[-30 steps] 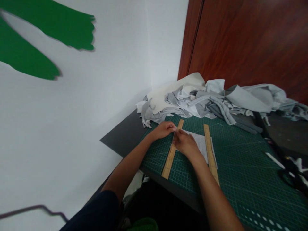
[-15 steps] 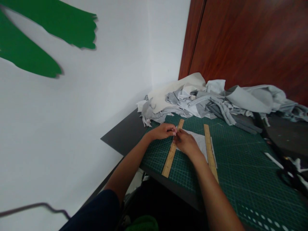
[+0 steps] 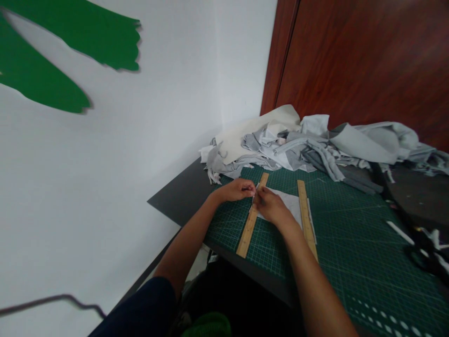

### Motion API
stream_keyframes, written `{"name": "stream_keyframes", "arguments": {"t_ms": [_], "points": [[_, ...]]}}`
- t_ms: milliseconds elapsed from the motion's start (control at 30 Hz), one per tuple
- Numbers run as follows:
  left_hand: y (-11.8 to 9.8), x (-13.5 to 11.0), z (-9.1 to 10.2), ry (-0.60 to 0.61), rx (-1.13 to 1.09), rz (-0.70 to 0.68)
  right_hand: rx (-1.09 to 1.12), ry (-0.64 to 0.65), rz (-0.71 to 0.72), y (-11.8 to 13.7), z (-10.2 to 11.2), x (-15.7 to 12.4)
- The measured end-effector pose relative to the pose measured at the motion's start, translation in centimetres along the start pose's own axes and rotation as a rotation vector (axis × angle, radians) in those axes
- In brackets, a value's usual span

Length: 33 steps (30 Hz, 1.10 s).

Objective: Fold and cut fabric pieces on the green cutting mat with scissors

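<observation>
A light grey piece of fabric lies on the green cutting mat, under two wooden rulers. The left ruler crosses its left edge, and the right ruler lies along its right side. My left hand is just left of the left ruler, its thumb and fingers pinched together at the fabric's edge; what they hold is too small to make out. Across that ruler rests my right hand, fingers curled and closed near the same edge. Its fingertips are partly hidden, so its grip is unclear.
Grey and white fabric scraps are heaped at the back against the wall and the brown wooden door. Black-handled scissors lie at the far right beside a white strip. A white wall borders the left.
My left hand has shifted slightly left, and a small gap shows between the fingertips of both hands. My right hand, the rulers and the fabric stay nearly in place.
</observation>
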<state>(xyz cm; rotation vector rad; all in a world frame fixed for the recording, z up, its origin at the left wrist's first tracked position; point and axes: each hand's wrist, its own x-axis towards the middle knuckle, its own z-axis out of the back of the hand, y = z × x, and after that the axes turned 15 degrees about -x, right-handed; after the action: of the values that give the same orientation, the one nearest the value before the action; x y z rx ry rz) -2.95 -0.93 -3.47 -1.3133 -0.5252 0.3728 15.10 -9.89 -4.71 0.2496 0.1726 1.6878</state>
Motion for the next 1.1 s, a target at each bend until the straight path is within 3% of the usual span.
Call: {"name": "stream_keyframes", "arguments": {"t_ms": [167,533,1100], "points": [[0.0,0.0,-0.2,0.059,-0.145,0.058,-0.005,-0.006,0.001,0.1,-0.1,0.1],[-0.1,0.1,-0.3,0.020,-0.104,0.051,-0.130,-0.026,-0.006,-0.4,1.1,-0.7],[-0.3,-0.4,-0.5,-0.023,-0.015,0.064,-0.110,0.063,-0.031,0.6,1.5,-1.1]]}}
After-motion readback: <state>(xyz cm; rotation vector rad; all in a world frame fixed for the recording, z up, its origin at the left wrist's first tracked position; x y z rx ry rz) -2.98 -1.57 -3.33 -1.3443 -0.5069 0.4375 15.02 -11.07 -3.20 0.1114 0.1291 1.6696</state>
